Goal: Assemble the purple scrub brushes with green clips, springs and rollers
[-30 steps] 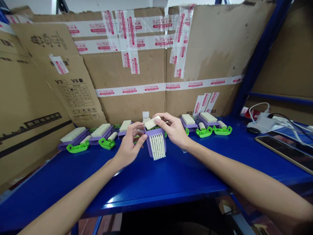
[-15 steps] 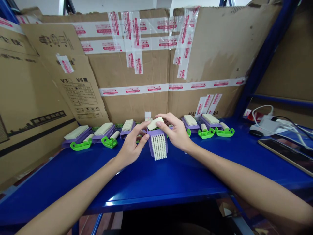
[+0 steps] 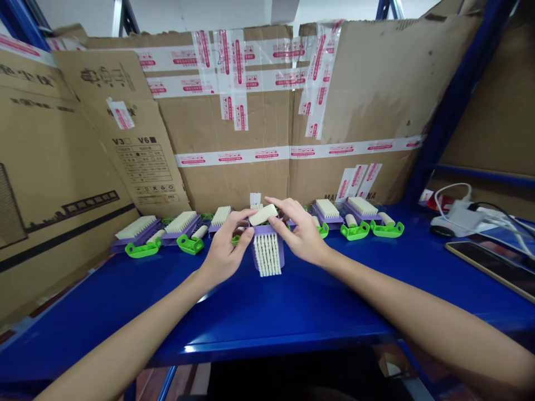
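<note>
A purple brush with rows of cream bristles is held up over the table, its bristles facing me. My left hand grips it at the left edge, thumb in front and index finger near a cream roller. That roller lies tilted across the brush's upper end. My right hand is closed at the roller's right end, thumb below and index finger above. Its other fingers are partly hidden behind the brush. Bits of green plastic show behind my fingers.
Similar purple brushes with green brackets and cream rollers line the back of the blue table. A phone and a white charger with cables sit at right. Cardboard walls the back and left.
The roller has tilted a little more, and the brush has shifted slightly left. Both hands keep their hold. The camera view has moved slightly.
</note>
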The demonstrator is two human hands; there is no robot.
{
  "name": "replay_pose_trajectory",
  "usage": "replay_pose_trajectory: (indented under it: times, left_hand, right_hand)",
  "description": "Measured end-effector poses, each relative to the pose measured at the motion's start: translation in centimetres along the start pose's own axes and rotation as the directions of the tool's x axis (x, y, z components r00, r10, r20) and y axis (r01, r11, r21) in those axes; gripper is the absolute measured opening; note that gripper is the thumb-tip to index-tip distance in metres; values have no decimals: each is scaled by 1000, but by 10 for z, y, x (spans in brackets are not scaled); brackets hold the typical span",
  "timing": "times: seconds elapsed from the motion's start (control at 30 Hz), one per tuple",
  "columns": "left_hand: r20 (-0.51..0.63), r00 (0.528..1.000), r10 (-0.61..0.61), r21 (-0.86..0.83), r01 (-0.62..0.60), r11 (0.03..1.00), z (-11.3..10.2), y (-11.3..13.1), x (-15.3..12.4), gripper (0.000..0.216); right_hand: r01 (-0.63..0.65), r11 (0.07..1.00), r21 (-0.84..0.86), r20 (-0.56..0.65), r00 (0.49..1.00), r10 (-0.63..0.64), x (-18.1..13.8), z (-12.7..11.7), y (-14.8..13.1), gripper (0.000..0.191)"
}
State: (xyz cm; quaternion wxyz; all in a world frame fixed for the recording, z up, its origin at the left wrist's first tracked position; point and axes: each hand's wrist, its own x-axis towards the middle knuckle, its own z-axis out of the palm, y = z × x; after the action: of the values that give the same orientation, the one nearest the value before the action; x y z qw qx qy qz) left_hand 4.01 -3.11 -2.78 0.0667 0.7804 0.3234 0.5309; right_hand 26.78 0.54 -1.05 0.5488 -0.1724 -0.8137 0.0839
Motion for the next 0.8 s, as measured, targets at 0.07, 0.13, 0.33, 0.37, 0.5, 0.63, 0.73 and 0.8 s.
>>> replay_pose_trajectory:
  times: [0.07,0.13,0.33,0.37,0.5,0.63,0.73,0.8]
  left_hand:
    - [-42,999,25,-10,-26,1000,1,3,1,31]
    - [-87,996,32,-24,-34,999,1,6,2,27]
    - [-131,987,-97,-157,76,985,0,13,9,30]
    - [-123,985,-121,-185,97,978,0,13,10,32]
    - [-118,981,-155,-214,128,969,0,13,11,32]
    - [-130,983,-132,-185,107,977,0,14,10,31]
    - [-140,986,-90,-148,69,987,1,15,10,31]
    - [-149,986,-73,-125,55,991,1,15,10,29]
  right_hand:
    - [-1,1000,13,8,1000,1,0,1,-1,44]
    - [4,1000,10,29,1000,-4,-1,2,-3,46]
    - [39,999,-18,64,997,-38,-1,4,-4,52]
    - [37,999,-19,68,997,-35,-1,4,-4,53]
    - [-17,1000,20,66,998,15,-2,6,-2,50]
    - [-87,989,121,53,995,81,-3,7,-2,44]
    - [-126,975,186,33,992,122,-4,8,-2,38]
    - [-141,967,211,25,990,138,-5,8,-2,36]
